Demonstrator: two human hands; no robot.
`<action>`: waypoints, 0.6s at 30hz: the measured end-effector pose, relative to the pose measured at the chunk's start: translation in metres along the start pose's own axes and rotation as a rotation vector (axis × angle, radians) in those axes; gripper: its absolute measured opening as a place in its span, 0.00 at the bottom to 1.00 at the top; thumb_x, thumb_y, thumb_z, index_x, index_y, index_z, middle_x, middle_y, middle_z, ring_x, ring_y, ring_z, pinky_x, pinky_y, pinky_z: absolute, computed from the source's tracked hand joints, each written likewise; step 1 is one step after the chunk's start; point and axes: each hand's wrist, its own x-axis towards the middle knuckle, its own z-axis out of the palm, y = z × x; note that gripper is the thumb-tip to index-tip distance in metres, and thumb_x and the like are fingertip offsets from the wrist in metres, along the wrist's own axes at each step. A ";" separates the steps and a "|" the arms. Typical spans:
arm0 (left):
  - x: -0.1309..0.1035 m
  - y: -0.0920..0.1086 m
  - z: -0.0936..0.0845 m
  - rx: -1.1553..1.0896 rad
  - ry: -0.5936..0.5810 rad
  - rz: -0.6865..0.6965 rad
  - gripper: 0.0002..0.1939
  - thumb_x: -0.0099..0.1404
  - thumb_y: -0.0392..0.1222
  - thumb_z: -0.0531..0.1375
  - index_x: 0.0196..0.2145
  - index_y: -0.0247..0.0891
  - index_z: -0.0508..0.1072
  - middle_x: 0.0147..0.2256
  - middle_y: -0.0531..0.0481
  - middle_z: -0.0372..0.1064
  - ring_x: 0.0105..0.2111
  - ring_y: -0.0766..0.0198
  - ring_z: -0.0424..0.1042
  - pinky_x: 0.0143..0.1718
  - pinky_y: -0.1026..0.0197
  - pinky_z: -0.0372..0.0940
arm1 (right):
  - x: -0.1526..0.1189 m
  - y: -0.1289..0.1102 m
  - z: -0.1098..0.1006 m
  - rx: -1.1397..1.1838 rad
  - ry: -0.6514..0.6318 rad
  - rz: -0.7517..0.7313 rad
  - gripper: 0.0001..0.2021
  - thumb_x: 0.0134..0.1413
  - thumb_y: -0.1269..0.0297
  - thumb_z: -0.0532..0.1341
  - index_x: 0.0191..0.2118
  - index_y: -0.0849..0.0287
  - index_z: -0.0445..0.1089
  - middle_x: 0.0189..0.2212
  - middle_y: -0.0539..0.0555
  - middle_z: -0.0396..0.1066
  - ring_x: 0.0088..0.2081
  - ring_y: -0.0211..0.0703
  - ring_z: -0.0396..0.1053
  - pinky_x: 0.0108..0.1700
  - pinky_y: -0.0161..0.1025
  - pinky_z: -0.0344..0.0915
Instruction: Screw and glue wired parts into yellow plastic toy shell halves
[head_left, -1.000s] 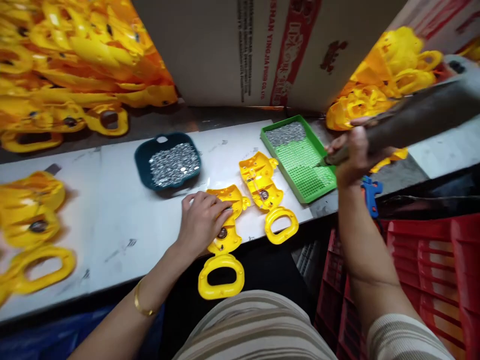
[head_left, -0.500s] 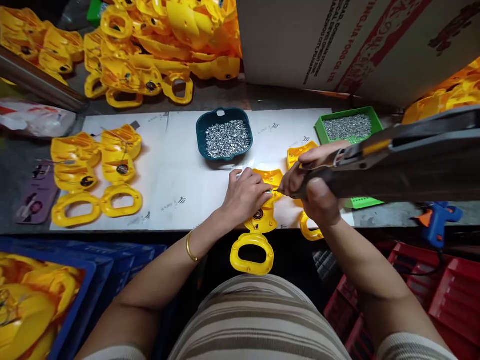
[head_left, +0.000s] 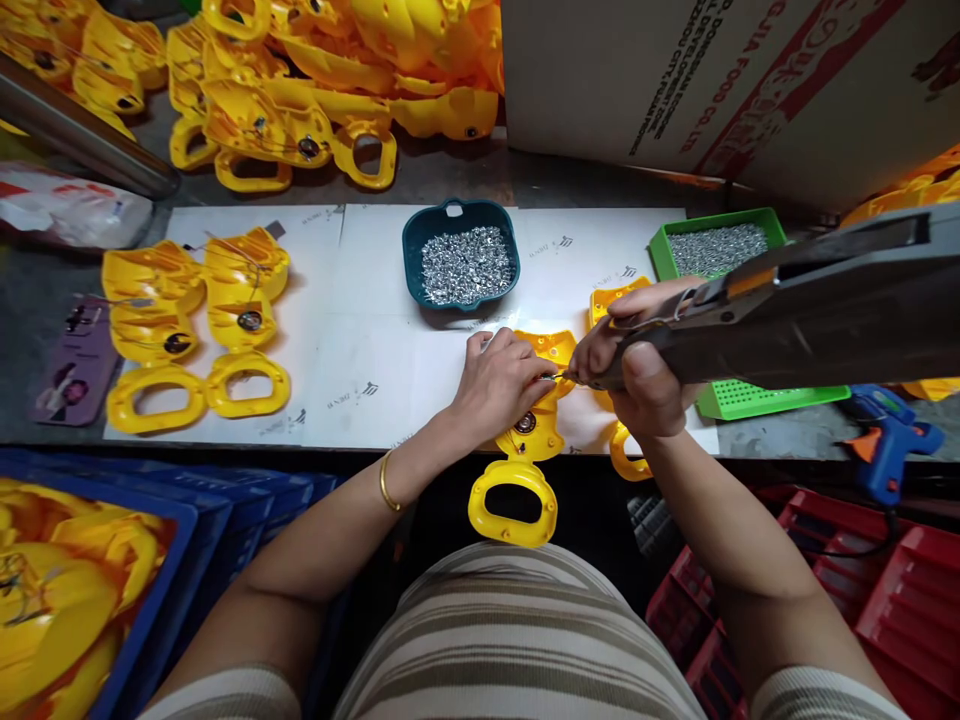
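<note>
My right hand (head_left: 637,370) is wrapped round a dark power screwdriver (head_left: 817,320), which lies sideways with its tip pointing left. Its tip meets the fingertips of my left hand (head_left: 506,385), pinched on something small that I cannot make out. Both sit over a yellow plastic shell (head_left: 536,440) at the table's front edge, whose ring handle (head_left: 514,503) sticks out past the edge. A round dark part shows inside the shell. Another yellow shell (head_left: 616,296) lies partly hidden behind my right hand.
A dark teal bowl (head_left: 411,262) of screws stands behind my left hand. Green trays (head_left: 772,400) and a blue glue gun (head_left: 892,445) are at right. Two yellow shells (head_left: 244,285) lie left. More shells and a carton (head_left: 600,90) stand behind; crates flank my body.
The whole view has shifted slightly, so things on the table appear a little further right and higher. Both hands keep nearly the same place over the shell, the screwdriver tip still at my left fingertips.
</note>
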 end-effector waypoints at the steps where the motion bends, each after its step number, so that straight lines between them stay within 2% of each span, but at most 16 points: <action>1: 0.000 0.000 0.000 0.000 -0.002 0.004 0.08 0.67 0.45 0.60 0.40 0.45 0.79 0.32 0.49 0.71 0.41 0.54 0.63 0.46 0.47 0.52 | 0.000 -0.001 0.000 0.023 -0.005 0.007 0.17 0.53 0.41 0.59 0.39 0.46 0.65 0.20 0.45 0.62 0.18 0.41 0.63 0.24 0.44 0.67; 3: 0.000 0.000 0.000 -0.011 -0.006 0.016 0.08 0.67 0.45 0.60 0.39 0.44 0.79 0.33 0.48 0.71 0.41 0.54 0.63 0.45 0.49 0.52 | 0.003 -0.005 0.001 0.105 0.005 -0.021 0.15 0.52 0.43 0.61 0.37 0.47 0.65 0.20 0.45 0.62 0.17 0.40 0.62 0.22 0.43 0.65; 6: 0.000 -0.001 0.001 -0.036 0.003 0.028 0.08 0.67 0.44 0.61 0.40 0.44 0.79 0.34 0.49 0.72 0.41 0.55 0.63 0.44 0.50 0.53 | 0.008 -0.010 0.004 0.137 0.085 -0.068 0.15 0.49 0.45 0.64 0.35 0.47 0.64 0.20 0.44 0.61 0.15 0.39 0.61 0.19 0.41 0.63; 11: -0.001 -0.001 0.001 -0.017 0.022 0.036 0.08 0.67 0.45 0.61 0.40 0.44 0.79 0.33 0.49 0.72 0.41 0.55 0.63 0.43 0.50 0.53 | 0.008 -0.006 0.005 0.175 0.024 -0.104 0.10 0.54 0.50 0.63 0.38 0.46 0.66 0.20 0.44 0.64 0.15 0.39 0.60 0.19 0.40 0.62; 18: -0.001 -0.002 0.001 -0.005 0.015 0.044 0.08 0.68 0.45 0.60 0.38 0.43 0.79 0.32 0.49 0.71 0.40 0.55 0.63 0.43 0.51 0.53 | 0.005 0.001 0.005 0.163 0.049 -0.054 0.14 0.52 0.47 0.65 0.39 0.47 0.65 0.18 0.42 0.61 0.16 0.39 0.63 0.22 0.41 0.67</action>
